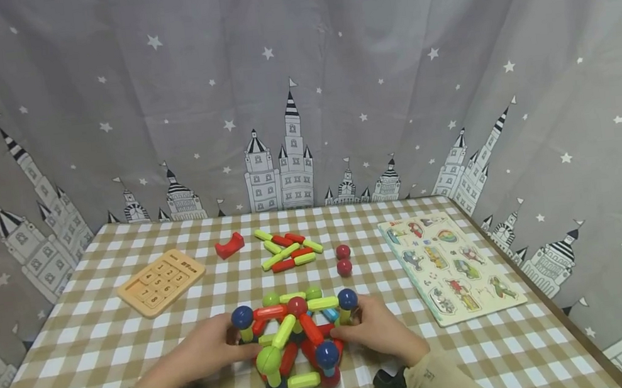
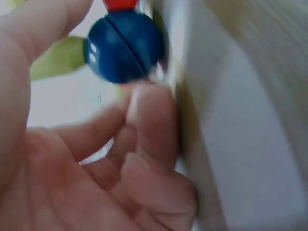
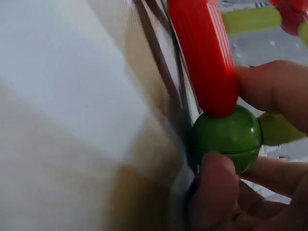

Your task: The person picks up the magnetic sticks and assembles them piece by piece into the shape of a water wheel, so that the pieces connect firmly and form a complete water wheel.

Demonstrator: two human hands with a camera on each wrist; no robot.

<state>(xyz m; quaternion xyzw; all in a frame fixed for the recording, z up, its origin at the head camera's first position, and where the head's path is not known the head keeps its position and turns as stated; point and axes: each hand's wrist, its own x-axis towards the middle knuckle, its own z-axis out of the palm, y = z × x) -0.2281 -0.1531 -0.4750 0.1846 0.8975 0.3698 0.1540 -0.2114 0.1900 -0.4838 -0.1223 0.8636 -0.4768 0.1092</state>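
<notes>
A structure of red, green and yellow rods joined by blue, green and red balls (image 1: 294, 338) stands on the checked tablecloth (image 1: 99, 349) near the front edge. My left hand (image 1: 234, 341) grips its left side and my right hand (image 1: 344, 333) grips its right side. In the left wrist view my curled fingers (image 2: 149, 130) lie just under a blue ball (image 2: 124, 45), with the thumb above it. In the right wrist view my fingers (image 3: 216, 192) pinch a green ball (image 3: 226, 137) that carries a red rod (image 3: 204, 57).
Behind the structure lie a pile of loose red and green rods (image 1: 290, 251), two red balls (image 1: 343, 260) and a red block (image 1: 229, 245). A wooden number board (image 1: 161, 281) sits at the left, a picture puzzle board (image 1: 449, 265) at the right. Star-and-castle curtains enclose the table.
</notes>
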